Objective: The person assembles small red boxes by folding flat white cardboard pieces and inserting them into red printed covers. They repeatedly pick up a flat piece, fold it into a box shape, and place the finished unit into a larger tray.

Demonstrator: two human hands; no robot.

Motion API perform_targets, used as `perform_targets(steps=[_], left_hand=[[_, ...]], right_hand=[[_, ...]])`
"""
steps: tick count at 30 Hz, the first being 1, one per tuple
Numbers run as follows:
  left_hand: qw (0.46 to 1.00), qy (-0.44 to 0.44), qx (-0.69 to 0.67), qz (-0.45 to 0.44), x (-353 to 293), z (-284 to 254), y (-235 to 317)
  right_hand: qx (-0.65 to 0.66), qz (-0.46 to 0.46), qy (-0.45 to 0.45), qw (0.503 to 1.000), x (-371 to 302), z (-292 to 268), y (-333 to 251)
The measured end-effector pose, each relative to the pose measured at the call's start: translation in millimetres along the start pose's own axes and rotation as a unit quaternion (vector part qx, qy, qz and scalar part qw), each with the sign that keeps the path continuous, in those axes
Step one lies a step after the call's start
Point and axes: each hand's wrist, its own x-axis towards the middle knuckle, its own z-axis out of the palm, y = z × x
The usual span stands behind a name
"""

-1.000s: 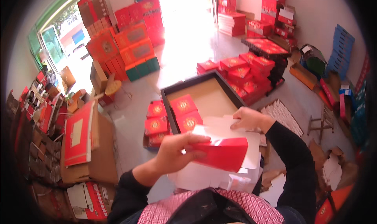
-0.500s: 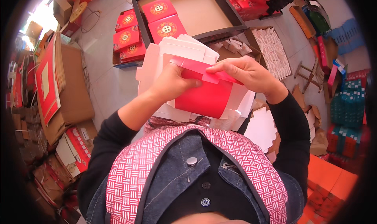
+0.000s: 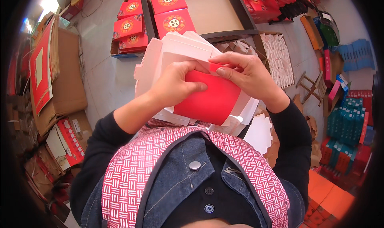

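Note:
A red card box blank (image 3: 208, 98), partly folded, lies over my lap on a fanned stack of pale card blanks (image 3: 150, 70). My left hand (image 3: 176, 82) is closed on the blank's left side, its thumb lying on the red face and its fingers behind the upper edge. On the other side my right hand (image 3: 252, 74) pinches a small red flap at the top right corner between thumb and fingertips. The hands hide most of the folded upper edge.
Ahead stands a black-rimmed tray (image 3: 208, 10) with red patterned boxes (image 3: 174, 22) at its left. More red boxes (image 3: 128, 26) fill a carton beside it. Flattened cardboard (image 3: 64, 68) leans at the left; orange boxes (image 3: 330, 194) stand at the lower right.
The red flap that stretched across the upper edge no longer shows there; only a small red piece remains visible at the right fingertips. The right thumb has come lower, against the red face.

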Motion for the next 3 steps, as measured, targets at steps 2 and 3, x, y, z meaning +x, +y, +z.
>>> perform_targets(steps=[2, 3], left_hand=[[1.000, 0.021, -0.003, 0.005, -4.0, -0.7, -1.4], [0.999, 0.032, -0.005, 0.008, -7.0, -0.3, -2.8]], right_hand=[[-0.014, -0.040, 0.000, 0.999, 1.9, 6.1, 6.4], [-0.015, -0.050, -0.005, 0.999, 3.0, 7.7, 7.2]])
